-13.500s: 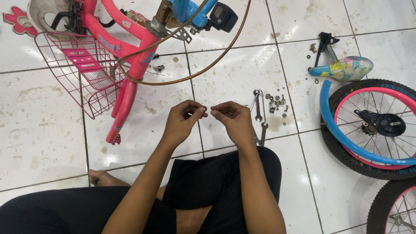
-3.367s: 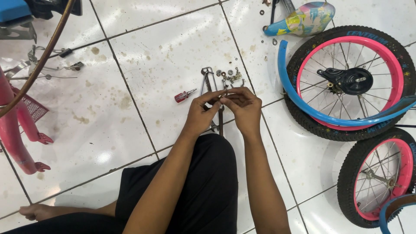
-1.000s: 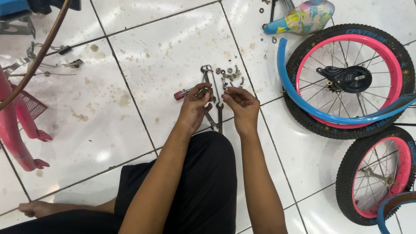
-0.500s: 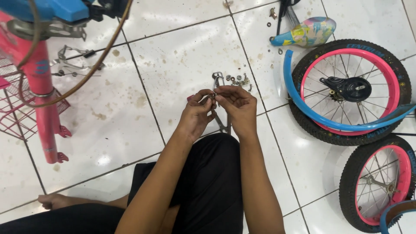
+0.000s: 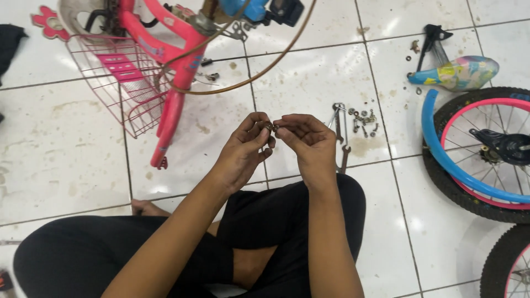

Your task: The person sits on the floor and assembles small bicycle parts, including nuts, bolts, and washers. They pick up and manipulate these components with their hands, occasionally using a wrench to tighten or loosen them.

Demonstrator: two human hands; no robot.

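Above the lap, both hands (image 5: 276, 138) pinching a small metal part (image 5: 270, 127) (fingertips meeting), wrenches (image 5: 339, 124) just beside.

A pink bicycle frame (image 5: 176, 83) with a wire basket (image 5: 118, 83) lies on the white tiled floor (image 5: 66, 143). A wheel with a blue mudguard (image 5: 486, 149) rests near a colourful saddle (image 5: 461, 73).

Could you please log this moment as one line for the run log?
left hand: pinching small metal part | right hand: pinching same part | wrenches, loose nuts: on tile floor
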